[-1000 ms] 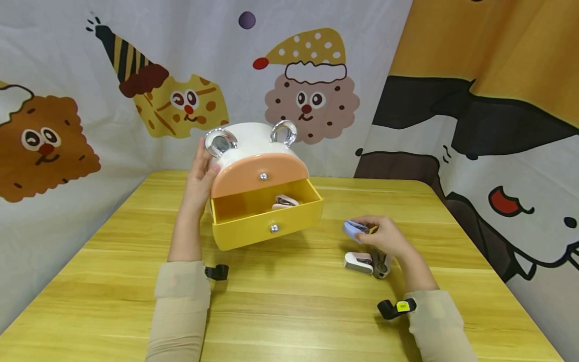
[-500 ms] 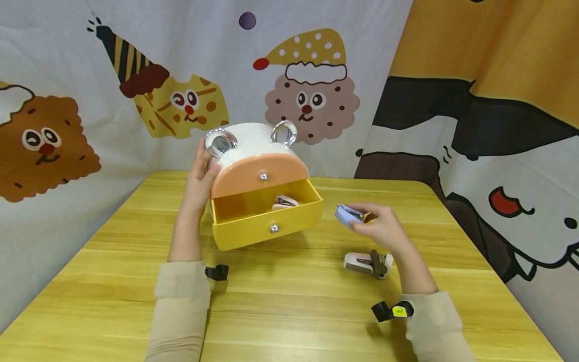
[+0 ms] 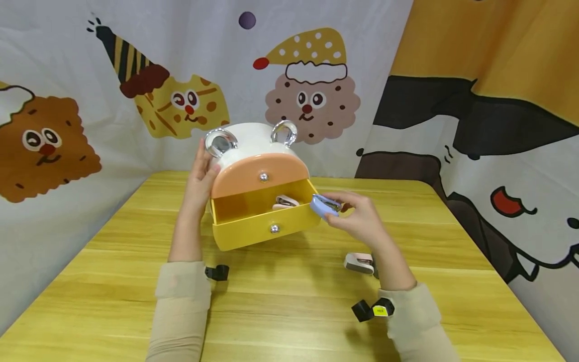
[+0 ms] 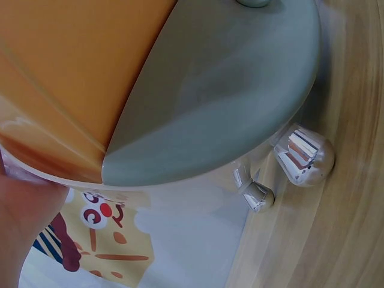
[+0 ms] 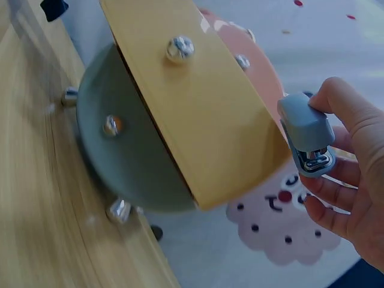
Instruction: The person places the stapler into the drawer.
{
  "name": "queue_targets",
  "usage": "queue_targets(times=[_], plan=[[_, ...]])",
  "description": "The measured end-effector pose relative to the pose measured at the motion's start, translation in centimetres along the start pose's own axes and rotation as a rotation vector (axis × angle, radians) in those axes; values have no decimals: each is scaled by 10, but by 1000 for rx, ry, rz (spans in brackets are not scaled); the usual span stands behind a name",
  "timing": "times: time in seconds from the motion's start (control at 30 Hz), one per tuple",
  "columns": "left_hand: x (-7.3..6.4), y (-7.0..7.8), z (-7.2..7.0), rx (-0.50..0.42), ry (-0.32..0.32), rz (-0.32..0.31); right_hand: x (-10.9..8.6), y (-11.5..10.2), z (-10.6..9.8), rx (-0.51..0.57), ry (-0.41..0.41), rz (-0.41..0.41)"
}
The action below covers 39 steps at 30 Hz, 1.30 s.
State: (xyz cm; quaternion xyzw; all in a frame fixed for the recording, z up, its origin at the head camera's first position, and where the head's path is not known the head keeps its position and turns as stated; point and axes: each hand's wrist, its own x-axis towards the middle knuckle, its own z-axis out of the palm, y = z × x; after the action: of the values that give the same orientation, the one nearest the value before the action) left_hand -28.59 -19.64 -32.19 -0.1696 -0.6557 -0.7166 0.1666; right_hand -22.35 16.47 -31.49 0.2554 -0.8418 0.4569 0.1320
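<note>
A white, round-topped mini drawer cabinet (image 3: pixel 253 136) with silver ears stands on the table. Its yellow drawer (image 3: pixel 253 232) is pulled out, and a pink mini stapler (image 3: pixel 285 202) lies inside. Against the cabinet's left side rests my left hand (image 3: pixel 199 183), thumb towards the front and fingers along the side. My right hand (image 3: pixel 357 216) pinches a light-blue mini stapler (image 3: pixel 324 206) at the drawer's right edge; in the right wrist view the stapler (image 5: pixel 307 129) sits between thumb and fingers. Whether it touches the drawer I cannot tell.
On the wooden table (image 3: pixel 280 311) lies a pale pink and grey stapler (image 3: pixel 359 263). A dark object beside it is mostly hidden by the right wrist. The cabinet's peach top drawer (image 3: pixel 244 173) and green lower drawer (image 4: pixel 222 108) are closed. A printed curtain (image 3: pixel 181 40) hangs behind.
My right hand has carried the light-blue stapler left and slightly up, from above the other staplers to the yellow drawer's right edge. My left hand and the cabinet have stayed still.
</note>
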Motion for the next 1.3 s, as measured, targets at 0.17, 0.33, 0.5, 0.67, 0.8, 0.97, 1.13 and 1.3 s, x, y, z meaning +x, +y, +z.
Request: queue_targets(times=[0.17, 0.33, 0.5, 0.67, 0.8, 0.97, 1.13, 1.3], plan=[[1, 1, 0, -10, -4, 5, 15, -19, 12, -31, -13, -9], [0, 1, 0, -15, -3, 7, 30, -33, 23, -64, -39, -59], [-1, 2, 0, -2, 6, -10, 45, -38, 34, -65, -76, -137], [-1, 2, 0, 5, 3, -18, 55, -41, 45, -35, -96, -158], [-1, 3, 0, 0, 6, -6, 61, -42, 57, -22, -103, -143], [-1, 3, 0, -19, 1, 6, 65, -44, 72, -31, -107, -101], [-1, 2, -1, -14, 0, -1, 64, -44, 81, -84, -104, -82], [-2, 3, -1, 7, 4, -20, 58, -45, 83, -71, -101, -67]])
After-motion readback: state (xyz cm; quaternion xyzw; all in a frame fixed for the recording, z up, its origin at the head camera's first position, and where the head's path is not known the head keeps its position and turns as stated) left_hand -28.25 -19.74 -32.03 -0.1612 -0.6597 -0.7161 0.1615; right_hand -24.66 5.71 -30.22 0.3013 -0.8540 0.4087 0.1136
